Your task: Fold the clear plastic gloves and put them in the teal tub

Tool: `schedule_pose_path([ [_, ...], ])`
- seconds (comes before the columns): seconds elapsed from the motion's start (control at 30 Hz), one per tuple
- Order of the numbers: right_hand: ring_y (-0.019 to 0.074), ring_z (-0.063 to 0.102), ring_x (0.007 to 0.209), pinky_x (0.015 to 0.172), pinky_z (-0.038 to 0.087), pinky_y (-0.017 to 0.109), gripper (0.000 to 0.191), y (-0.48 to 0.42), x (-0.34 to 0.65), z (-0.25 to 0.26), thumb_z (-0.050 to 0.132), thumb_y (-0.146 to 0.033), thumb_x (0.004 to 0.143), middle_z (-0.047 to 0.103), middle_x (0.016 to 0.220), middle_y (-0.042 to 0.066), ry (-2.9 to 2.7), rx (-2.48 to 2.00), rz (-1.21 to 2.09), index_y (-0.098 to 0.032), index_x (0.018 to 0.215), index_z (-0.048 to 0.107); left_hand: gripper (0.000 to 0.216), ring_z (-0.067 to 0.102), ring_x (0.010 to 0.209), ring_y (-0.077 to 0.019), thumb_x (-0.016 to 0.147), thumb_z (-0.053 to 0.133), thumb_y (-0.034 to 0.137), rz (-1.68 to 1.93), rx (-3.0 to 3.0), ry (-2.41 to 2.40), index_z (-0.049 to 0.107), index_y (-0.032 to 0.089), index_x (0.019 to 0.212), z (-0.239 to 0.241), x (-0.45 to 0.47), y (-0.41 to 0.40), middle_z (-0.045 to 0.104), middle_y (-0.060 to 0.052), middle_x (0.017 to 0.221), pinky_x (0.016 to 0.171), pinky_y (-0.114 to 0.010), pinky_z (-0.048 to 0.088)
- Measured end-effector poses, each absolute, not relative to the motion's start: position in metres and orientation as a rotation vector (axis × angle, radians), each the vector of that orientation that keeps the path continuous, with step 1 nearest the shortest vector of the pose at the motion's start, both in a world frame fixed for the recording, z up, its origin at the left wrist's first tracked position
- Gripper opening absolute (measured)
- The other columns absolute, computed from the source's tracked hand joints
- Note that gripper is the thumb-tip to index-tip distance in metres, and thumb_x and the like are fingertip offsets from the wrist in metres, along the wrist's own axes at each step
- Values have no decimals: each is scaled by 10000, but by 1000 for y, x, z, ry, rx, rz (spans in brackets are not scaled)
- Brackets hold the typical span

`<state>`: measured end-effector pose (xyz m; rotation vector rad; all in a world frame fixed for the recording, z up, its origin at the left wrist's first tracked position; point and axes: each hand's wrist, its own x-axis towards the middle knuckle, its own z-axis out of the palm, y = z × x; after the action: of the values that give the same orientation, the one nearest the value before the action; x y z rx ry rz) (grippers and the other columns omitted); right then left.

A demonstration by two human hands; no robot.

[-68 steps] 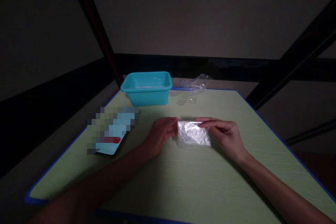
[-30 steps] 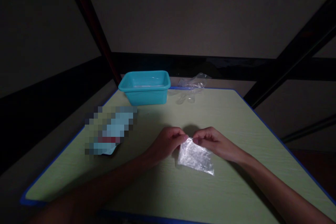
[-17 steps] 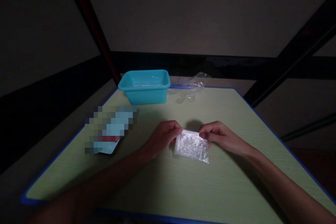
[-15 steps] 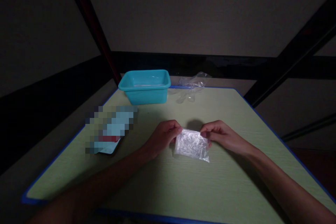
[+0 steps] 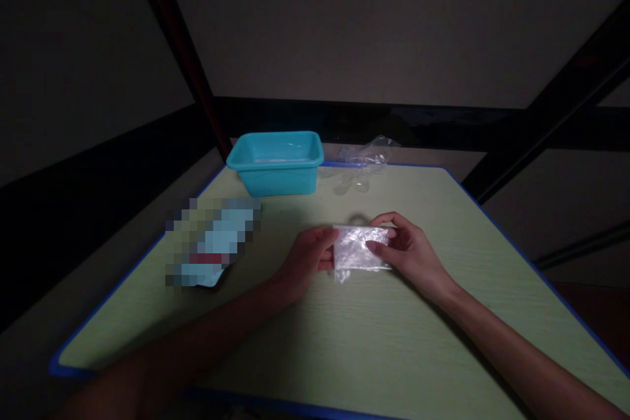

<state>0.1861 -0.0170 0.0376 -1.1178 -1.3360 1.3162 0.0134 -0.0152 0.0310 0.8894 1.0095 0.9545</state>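
Note:
A small folded piece of clear crinkled plastic (image 5: 358,248) is held just above the middle of the pale green table (image 5: 344,341). My left hand (image 5: 306,261) pinches its left edge with closed fingers. My right hand (image 5: 407,251) grips its right side, thumb in front and fingers curled behind. Both forearms reach in from the near edge.
A turquoise plastic tub (image 5: 275,163) stands at the table's far left. Crumpled clear plastic (image 5: 363,164) lies beside it at the far edge. A blurred light-blue packet (image 5: 211,243) lies flat on the left. Dark bars frame the table behind and at both sides.
The plastic piece hung lower by its top corners a second ago; both hands have now raised it, and the right hand has shifted to grasp its right side.

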Motion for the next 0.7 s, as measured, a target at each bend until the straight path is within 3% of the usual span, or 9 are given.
schedule_pose_path([
  [0.2, 75, 424, 447, 410, 312, 216, 383, -19, 186, 42, 703, -284, 600, 471, 533, -88, -1310, -1140, 1149, -194, 896, 476, 255, 659, 636, -154, 573, 748, 277, 871, 938, 1023, 639, 113, 735, 35, 13, -17, 676, -41, 701, 658, -270, 513],
  [0.33, 81, 455, 453, 422, 343, 219, 423, -19, 186, 43, 723, -284, 602, 496, 535, -92, -1273, -1122, 1164, -202, 942, 485, 216, 675, 634, -158, 571, 756, 232, 872, 909, 1005, 614, 116, 686, 36, 13, -19, 668, -29, 705, 624, -244, 511],
  [0.57, 89, 577, 555, 501, 462, 199, 387, -16, 189, 43, 803, -246, 543, 651, 687, -13, -1035, -1079, 1536, -174, 862, 598, 218, 687, 651, -164, 575, 755, 234, 914, 899, 1044, 611, 126, 697, 41, 14, -19, 676, -20, 700, 611, -226, 508],
  [0.7, 54, 546, 494, 420, 421, 137, 282, -15, 191, 41, 808, -220, 548, 636, 637, -21, -1046, -1074, 1709, -153, 783, 669, 192, 677, 643, -162, 595, 723, 232, 958, 935, 1061, 615, 129, 716, 43, 12, -16, 686, -30, 701, 611, -236, 506],
])
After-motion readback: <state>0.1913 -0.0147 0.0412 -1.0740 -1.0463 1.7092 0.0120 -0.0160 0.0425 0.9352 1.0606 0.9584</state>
